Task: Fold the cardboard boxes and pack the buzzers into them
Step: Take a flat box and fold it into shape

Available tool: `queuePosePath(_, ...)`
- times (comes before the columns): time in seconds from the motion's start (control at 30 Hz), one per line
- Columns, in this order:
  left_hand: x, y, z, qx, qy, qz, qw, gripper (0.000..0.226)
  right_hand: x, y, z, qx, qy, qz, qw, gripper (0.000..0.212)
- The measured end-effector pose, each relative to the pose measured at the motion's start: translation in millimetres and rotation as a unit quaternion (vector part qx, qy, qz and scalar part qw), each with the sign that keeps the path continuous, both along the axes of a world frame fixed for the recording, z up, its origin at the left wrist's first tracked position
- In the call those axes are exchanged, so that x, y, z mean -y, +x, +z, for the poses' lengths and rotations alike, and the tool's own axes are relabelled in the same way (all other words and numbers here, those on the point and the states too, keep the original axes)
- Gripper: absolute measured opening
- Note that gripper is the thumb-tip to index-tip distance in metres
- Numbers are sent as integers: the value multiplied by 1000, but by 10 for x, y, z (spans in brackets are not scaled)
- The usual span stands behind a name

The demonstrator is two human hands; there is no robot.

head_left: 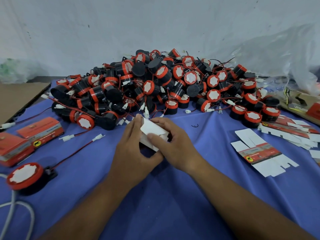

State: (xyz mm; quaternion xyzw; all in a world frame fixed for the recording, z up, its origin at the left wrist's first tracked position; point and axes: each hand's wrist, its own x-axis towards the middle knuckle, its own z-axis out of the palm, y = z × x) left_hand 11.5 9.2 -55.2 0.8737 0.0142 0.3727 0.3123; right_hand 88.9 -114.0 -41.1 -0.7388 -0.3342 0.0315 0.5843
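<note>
Fingers (137, 121) of the left hand (133, 148) curl round the left side of a small cardboard box (152, 130), with the thumb hooked under its near edge. The right hand (174, 144) grips the box's right side, its thumb pressed flat on a white flap and its other fingers bent over the far edge.

The box sits mid-scene over the blue cloth (173, 196); whether it touches the cloth cannot be told. Just beyond it rises the heap of buzzers (155, 87), black with red caps. The heap's thin wires and white plugs trail almost to the knuckles.

A single buzzer (24, 175) lies at near left, and a white cable (15, 205) loops nearer still. Loose plug leads (98, 136) lie between that buzzer and the hands.

At left stand the folded boxes (41, 130), orange and closed, so their contents are hidden. The hands cover the inside of the held box too.

At right a flat box blank (259, 153) lies open on the cloth, with a spread stack of blanks (290, 134) beyond it. A brown cardboard sheet (17, 99) lies at far left and a clear plastic bag (285, 54) at far right.
</note>
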Motion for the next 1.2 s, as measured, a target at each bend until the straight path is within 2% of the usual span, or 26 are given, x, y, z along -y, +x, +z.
queuePosePath(0.23,14,8,-16,25,2,-1,1000,92,-1,-13,-23,13,12,-7,1000,41)
queuePosePath(0.43,9,11,-44,35,20,7,999,89,22,10,-5,9,4,33,999,49)
queuePosePath(0.6,19,-11,-32,25,33,3,999,92,56,53,25,52,-7,40,998,35)
queuePosePath(0.7,26,-9,-32,14,32,-8,999,94,53,69,19,37,14,25,999,32)
queuePosePath(0.77,11,2,-33,4,27,-18,999,94,47,67,10,68,12,7,998,31)
queuePosePath(0.87,-25,19,-51,-2,1,-37,999,94,61,90,2,151,-5,-20,988,32)
queuePosePath(0.93,-52,27,-62,-2,-45,-50,998,85,88,130,-2,187,-12,-32,982,33)
queuePosePath(1.07,-125,59,-83,-25,-147,-66,987,52,125,175,2,192,-24,-19,981,34)
queuePosePath(1.2,-170,53,-104,-53,-161,-91,981,51,127,179,12,218,-34,-12,975,35)
